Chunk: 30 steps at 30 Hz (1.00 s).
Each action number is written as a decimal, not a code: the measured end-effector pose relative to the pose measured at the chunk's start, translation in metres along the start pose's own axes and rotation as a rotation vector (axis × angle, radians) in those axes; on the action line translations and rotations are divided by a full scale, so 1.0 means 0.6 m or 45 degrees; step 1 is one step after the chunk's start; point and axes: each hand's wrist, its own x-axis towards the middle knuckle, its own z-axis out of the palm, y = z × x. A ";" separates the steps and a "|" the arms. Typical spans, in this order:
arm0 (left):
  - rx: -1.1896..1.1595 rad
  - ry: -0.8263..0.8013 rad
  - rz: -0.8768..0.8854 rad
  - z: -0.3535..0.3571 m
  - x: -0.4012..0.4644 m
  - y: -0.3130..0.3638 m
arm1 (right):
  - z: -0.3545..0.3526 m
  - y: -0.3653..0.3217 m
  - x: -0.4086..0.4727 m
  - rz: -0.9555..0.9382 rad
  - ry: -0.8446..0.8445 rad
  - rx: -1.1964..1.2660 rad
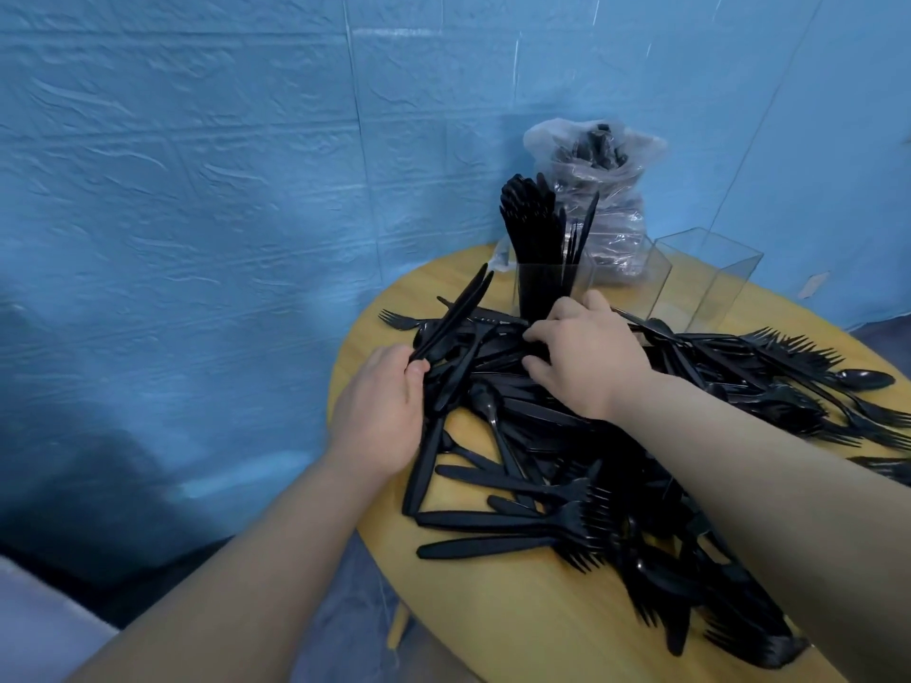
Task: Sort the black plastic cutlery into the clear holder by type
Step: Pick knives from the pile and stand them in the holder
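A big heap of black plastic cutlery [581, 465] covers the round yellow table [517, 613]: forks, knives and spoons mixed together. My left hand [379, 411] grips a few black knives [456, 313] that stick up and away from it. My right hand [586, 357] lies on the far part of the heap with its fingers curled down among the pieces; whether it holds one is hidden. Just behind it stands the clear holder [552, 283], its left compartment packed with upright black cutlery. Two more clear compartments [710, 278] to the right look empty.
A clear plastic bag [599, 189] with more black cutlery stands behind the holder against the blue wall. A row of forks [798, 357] lies at the right side of the table. The table's left edge drops off beside my left hand.
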 end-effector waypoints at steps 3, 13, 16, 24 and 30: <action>0.023 -0.009 0.009 0.002 -0.001 -0.002 | -0.002 0.003 0.003 -0.004 0.004 0.023; 0.067 0.009 0.057 0.005 0.002 -0.007 | 0.003 -0.006 0.010 -0.016 0.077 0.059; 0.058 0.003 0.057 0.006 0.002 -0.008 | -0.002 -0.004 0.010 -0.043 0.073 0.087; 0.058 0.002 0.058 0.004 0.000 -0.005 | -0.005 0.005 0.004 -0.119 -0.097 0.092; -0.020 0.009 0.071 -0.001 -0.002 -0.001 | -0.004 0.008 -0.004 -0.077 -0.002 0.237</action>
